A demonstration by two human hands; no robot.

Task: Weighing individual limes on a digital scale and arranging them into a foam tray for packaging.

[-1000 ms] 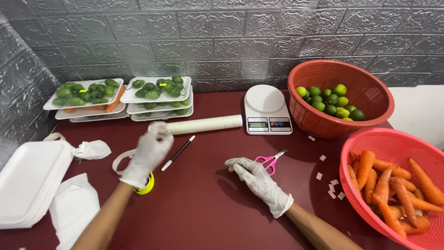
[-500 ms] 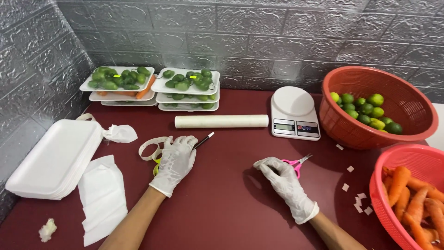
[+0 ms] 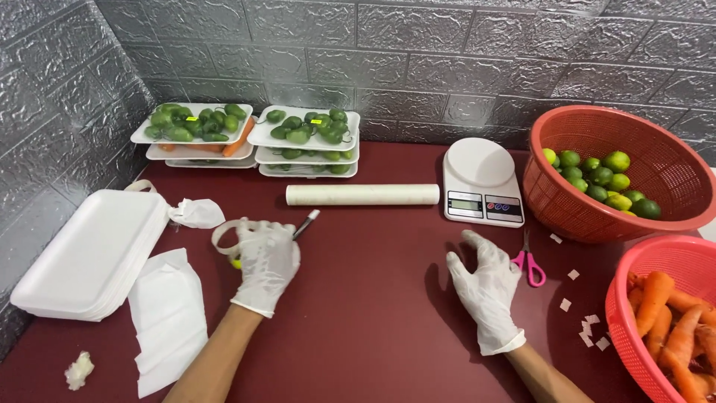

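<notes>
My left hand (image 3: 267,263), in a white glove, rests palm down on a roll of clear tape (image 3: 227,237) with a yellow-green piece under it; a black pen (image 3: 306,224) pokes out past its fingers. Whether it grips the tape is hidden by the palm. My right hand (image 3: 486,287), also gloved, lies on the dark red table (image 3: 373,298) with fingers spread and nothing in it. Pink-handled scissors (image 3: 528,265) lie just right of that hand.
Stacked white foam trays (image 3: 86,254) and a white paper sheet (image 3: 168,317) lie left. Foam trays of green vegetables (image 3: 304,125) stand at the back. A wrap roll (image 3: 363,195), a white scale (image 3: 481,183), a basket of limes (image 3: 623,175) and a basket of carrots (image 3: 671,313) are right.
My view has shifted left and nearer. My left hand came down from the air onto the tape roll. My right hand has stayed beside the scissors.
</notes>
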